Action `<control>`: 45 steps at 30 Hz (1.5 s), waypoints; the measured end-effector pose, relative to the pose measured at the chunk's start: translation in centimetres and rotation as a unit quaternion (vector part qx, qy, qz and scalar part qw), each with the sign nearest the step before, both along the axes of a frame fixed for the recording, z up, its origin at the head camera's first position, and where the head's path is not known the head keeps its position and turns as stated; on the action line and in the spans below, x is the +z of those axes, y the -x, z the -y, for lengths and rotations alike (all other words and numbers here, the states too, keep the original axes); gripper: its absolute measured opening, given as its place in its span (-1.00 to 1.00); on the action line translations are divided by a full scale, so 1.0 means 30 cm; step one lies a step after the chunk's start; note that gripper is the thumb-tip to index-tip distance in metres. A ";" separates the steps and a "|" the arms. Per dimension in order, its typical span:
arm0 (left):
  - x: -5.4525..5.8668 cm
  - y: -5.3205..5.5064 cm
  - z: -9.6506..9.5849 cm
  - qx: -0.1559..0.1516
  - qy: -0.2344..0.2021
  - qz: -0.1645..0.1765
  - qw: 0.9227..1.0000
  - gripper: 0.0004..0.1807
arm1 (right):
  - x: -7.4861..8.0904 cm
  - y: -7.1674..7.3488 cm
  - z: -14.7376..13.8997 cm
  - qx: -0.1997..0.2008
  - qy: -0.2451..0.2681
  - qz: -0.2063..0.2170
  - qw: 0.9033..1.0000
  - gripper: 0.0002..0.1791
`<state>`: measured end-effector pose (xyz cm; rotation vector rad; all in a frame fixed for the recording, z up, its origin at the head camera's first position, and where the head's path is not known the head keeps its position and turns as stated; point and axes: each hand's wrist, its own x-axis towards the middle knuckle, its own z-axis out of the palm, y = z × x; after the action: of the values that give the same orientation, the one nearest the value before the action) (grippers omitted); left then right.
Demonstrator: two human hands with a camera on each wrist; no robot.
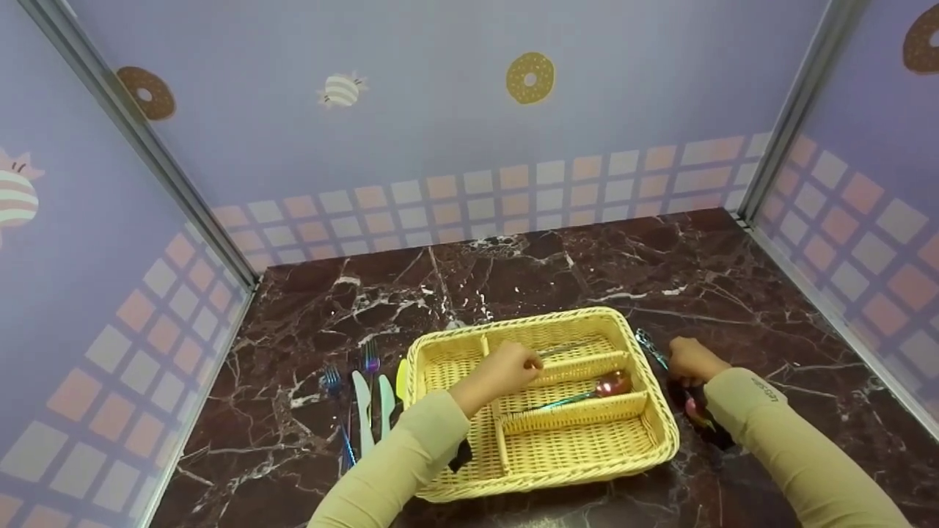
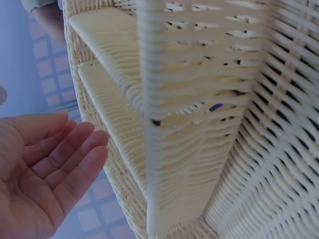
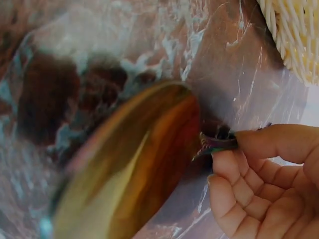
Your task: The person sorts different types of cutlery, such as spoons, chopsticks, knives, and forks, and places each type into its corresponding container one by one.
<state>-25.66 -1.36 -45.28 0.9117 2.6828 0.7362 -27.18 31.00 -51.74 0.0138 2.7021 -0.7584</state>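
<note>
My right hand [image 1: 693,361] is to the right of the wicker basket [image 1: 543,484] and pinches a shiny rainbow-coloured spoon [image 3: 144,164] between thumb and fingers. Its bowl looms large and blurred in the right wrist view. Over the basket's divided part hovers my left hand [image 1: 506,369], with loosely bent fingers and nothing in them. One compartment below that hand contains another rainbow spoon [image 1: 612,383]. A thin utensil [image 1: 568,347] lies in the far compartment, partly hidden by the hand.
Left of the basket lie two forks [image 1: 332,381] [image 1: 370,359], two pale knives [image 1: 362,403] [image 1: 386,403] and a yellow piece [image 1: 401,378] by the rim. Patterned walls [image 1: 440,132] enclose the dark marble table [image 1: 513,275] at the back and sides.
</note>
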 end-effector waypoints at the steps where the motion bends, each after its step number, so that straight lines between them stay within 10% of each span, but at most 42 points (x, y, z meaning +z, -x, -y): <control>1: 0.003 0.001 0.002 0.002 -0.001 0.001 1.000 -0.81 | 0.000 0.003 0.001 -0.001 -0.001 0.000 1.000 -0.91; 31: 0.022 -0.005 0.008 -0.013 0.017 -0.016 1.000 -0.81 | 0.039 -0.003 -0.023 0.000 0.018 0.008 1.000 -0.86; 45: 0.044 -0.012 -0.015 0.004 -0.005 -0.022 1.000 -0.79 | 0.223 -0.029 -0.008 0.127 -0.057 -0.170 0.975 -0.63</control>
<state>-25.31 -0.93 -43.96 0.9302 2.7261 0.7392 -26.30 31.23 -45.05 -0.4674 2.9823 -0.5694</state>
